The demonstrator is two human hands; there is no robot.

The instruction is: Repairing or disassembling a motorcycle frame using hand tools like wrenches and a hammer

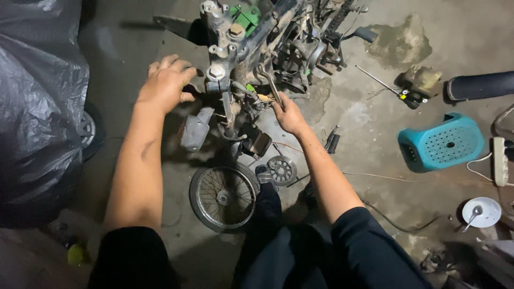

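Right hand (289,113) fingers closed around a wrench (269,83) at the stripped motorcycle frame (235,53). Left hand (166,83) fingers curled loosely, resting by the steering head. Spoked wheel (224,197) lies on the floor below.

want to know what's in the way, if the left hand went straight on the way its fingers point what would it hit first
The left hand points right, toward the motorcycle frame. It would most likely meet the steering column with its bolts first; the fingers look almost against it already, though depth is hard to judge.
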